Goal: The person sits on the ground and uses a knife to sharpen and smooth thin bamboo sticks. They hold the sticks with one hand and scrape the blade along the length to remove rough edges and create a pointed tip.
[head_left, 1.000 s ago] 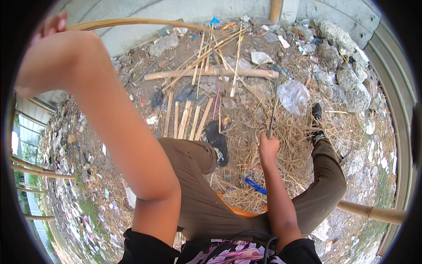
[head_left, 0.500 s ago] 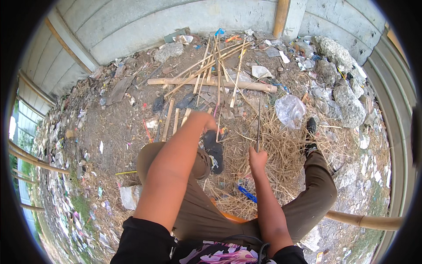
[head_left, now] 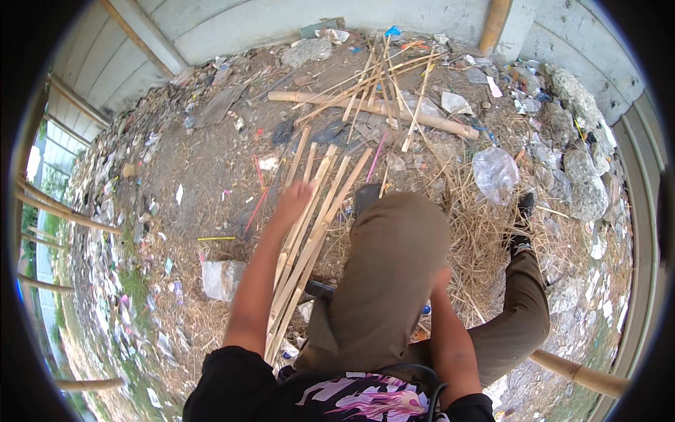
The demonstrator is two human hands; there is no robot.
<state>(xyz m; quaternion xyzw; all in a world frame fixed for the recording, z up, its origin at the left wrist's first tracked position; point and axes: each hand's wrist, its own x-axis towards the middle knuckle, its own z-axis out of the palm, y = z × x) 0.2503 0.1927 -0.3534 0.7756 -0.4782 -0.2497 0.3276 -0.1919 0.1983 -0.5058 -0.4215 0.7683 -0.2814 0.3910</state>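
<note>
Grey concrete wall panels rise behind littered brown ground, with rough pale rocks to the right near the wall. Long, flat, pale-yellow split bamboo strips lie in a loose, slightly fanned bundle, slanting from the ground ahead down past the outer side of the raised left leg in brown trousers. At the bundle's left edge is the bare left hand, its fingers drawn in rather than spread; whether they pinch a strip cannot be told. Behind the raised knee, the bare right hand is mostly hidden, so its grip cannot be told either. Beyond the bundle, a thick, round, tan bamboo pole lies across the ground, and thin pale bamboo sticks crisscross over it. Right of the knee spreads a heap of dry, straw-coloured shreds, with a crumpled clear plastic bag beside it.
</note>
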